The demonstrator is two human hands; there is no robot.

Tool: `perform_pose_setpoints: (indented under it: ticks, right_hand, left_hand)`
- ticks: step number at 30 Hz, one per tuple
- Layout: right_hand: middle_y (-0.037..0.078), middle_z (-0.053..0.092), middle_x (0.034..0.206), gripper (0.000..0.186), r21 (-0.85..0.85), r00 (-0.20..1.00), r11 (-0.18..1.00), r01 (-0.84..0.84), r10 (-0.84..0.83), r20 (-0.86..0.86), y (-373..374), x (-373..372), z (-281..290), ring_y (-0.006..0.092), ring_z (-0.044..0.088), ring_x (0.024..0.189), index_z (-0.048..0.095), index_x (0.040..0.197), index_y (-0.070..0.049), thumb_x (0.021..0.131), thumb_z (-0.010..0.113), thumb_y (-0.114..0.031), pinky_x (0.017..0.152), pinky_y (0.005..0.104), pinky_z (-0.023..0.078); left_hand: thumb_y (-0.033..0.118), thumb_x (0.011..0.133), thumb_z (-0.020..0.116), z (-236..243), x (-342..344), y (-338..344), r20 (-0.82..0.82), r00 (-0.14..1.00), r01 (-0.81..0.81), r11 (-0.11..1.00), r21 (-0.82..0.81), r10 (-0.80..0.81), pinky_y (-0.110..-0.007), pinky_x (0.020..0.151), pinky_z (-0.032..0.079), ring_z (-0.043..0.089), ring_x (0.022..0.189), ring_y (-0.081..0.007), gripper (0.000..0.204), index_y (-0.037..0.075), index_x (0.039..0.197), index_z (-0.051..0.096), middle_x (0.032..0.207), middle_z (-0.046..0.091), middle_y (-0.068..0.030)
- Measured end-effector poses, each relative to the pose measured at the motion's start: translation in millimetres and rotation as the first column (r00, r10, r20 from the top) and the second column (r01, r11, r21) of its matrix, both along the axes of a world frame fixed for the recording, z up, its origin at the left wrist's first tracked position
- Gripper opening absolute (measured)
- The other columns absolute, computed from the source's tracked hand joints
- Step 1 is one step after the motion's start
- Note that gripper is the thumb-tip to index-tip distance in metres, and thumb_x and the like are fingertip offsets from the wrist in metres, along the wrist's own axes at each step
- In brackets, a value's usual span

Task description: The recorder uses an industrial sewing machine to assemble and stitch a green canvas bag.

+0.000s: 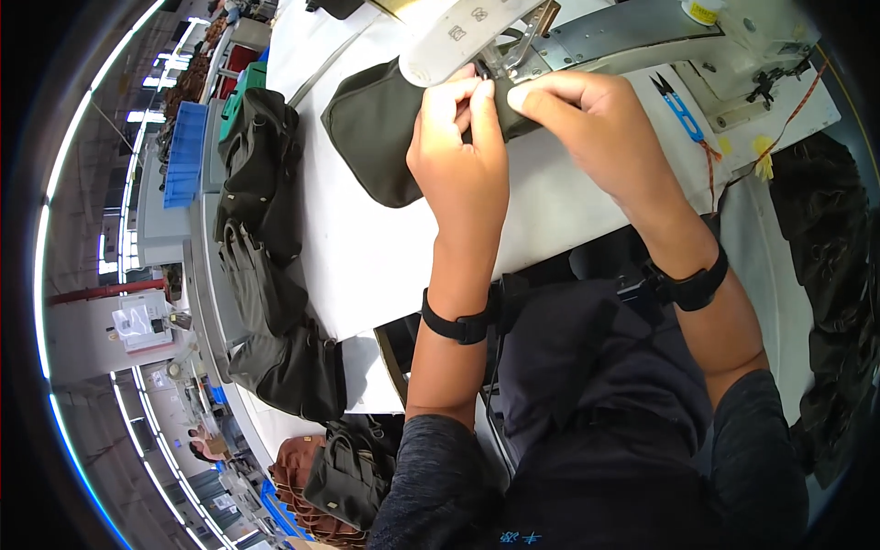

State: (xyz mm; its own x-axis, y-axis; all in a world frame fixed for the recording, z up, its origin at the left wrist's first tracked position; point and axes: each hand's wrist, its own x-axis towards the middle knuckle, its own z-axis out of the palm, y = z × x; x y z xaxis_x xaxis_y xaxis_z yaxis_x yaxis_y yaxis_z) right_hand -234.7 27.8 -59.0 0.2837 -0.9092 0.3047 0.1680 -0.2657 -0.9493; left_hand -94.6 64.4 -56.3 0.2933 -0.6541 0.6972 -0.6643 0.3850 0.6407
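A dark olive bag piece (374, 128) with rounded corners lies on the white sewing table, under the head of a sewing machine (463, 38). My left hand (463, 142) is over this piece, its thumb and fingers pinched together close to the needle area. Just to the right, my right hand (582, 115) pinches thumb against forefinger near the presser foot, above the olive material. Whatever is between the fingertips of either hand is too small or hidden to name. The needle itself is mostly covered by my fingers.
Blue thread snips (678, 108) with an orange cord lie right of my right hand. Several dark olive bags (261, 275) line the left side. More dark bags (830, 275) hang or lie at the far right. A blue bin (185, 154) stands at the upper left.
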Motion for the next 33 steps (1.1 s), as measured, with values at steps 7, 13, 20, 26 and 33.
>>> perform_pose_setpoints:
  ticks: [7, 13, 20, 26, 33]
  right_hand:
    - [-0.006, 0.035, 0.055, 0.048, 0.065, 0.927, 0.997, -0.031, 0.053, -0.37, -11.0, -14.5, 27.4, 0.0056, 0.03, 0.053, 0.039, 0.061, -0.006, 0.098, 0.061, -0.028, 0.048, 0.0306, 0.027]
    - [-0.007, 0.054, 0.071, 0.024, 0.049, 0.974, 0.973, -0.227, 0.228, -0.017, -10.3, -16.9, -21.6, 0.0042, 0.042, 0.063, 0.072, 0.091, -0.003, 0.099, 0.067, -0.025, 0.056, 0.0263, 0.037]
    - [-0.006, 0.053, 0.068, 0.027, -0.028, 0.989, 0.989, -0.147, 0.147, -0.004, 15.6, -9.4, -23.7, 0.0029, 0.043, 0.064, 0.07, 0.09, 0.0, 0.101, 0.064, -0.024, 0.056, 0.0244, 0.036]
    - [-0.004, 0.055, 0.066, 0.031, 0.133, 0.995, 0.987, -0.096, 0.094, 0.021, 20.8, -13.7, -6.1, 0.0031, 0.045, 0.062, 0.067, 0.082, 0.002, 0.101, 0.063, -0.023, 0.054, 0.0252, 0.037]
    - [-0.004, 0.061, 0.076, 0.021, 0.159, 0.981, 0.978, -0.131, 0.105, 0.161, 22.0, -6.8, -13.1, 0.0025, 0.051, 0.07, 0.07, 0.092, 0.001, 0.097, 0.065, -0.019, 0.06, 0.0237, 0.042]
  left_hand:
    - [0.003, 0.096, 0.067, 22.7, 12.3, -2.2, 0.009, 0.999, 0.034, 0.985, 0.169, -0.036, -0.03, 0.075, 0.06, 0.075, 0.083, -0.0195, 0.013, -0.008, 0.104, 0.066, 0.093, 0.075, -0.0149]
    - [0.002, 0.094, 0.066, 34.4, 9.2, 14.5, 0.073, 0.997, 0.0, 0.963, 0.269, -0.021, -0.035, 0.081, 0.06, 0.075, 0.093, -0.0248, 0.011, -0.005, 0.103, 0.069, 0.101, 0.075, -0.0162]
    - [0.003, 0.09, 0.067, 9.7, 9.3, 50.2, 0.671, 0.741, -0.021, 1.0, 0.009, 0.01, -0.048, 0.107, 0.046, 0.062, 0.124, -0.0328, 0.037, 0.003, 0.128, 0.067, 0.13, 0.066, -0.0129]
    - [0.019, 0.083, 0.076, 23.9, 5.3, 59.2, 0.824, 0.566, -0.105, 0.99, 0.098, -0.021, -0.047, 0.114, 0.037, 0.059, 0.127, -0.0256, 0.053, 0.008, 0.134, 0.065, 0.136, 0.065, -0.0085]
    - [0.008, 0.075, 0.075, -17.1, 8.5, 45.2, 0.694, 0.711, -0.074, 0.993, -0.091, 0.116, -0.038, 0.1, 0.049, 0.064, 0.117, -0.0234, 0.059, 0.008, 0.133, 0.065, 0.131, 0.068, -0.0069]
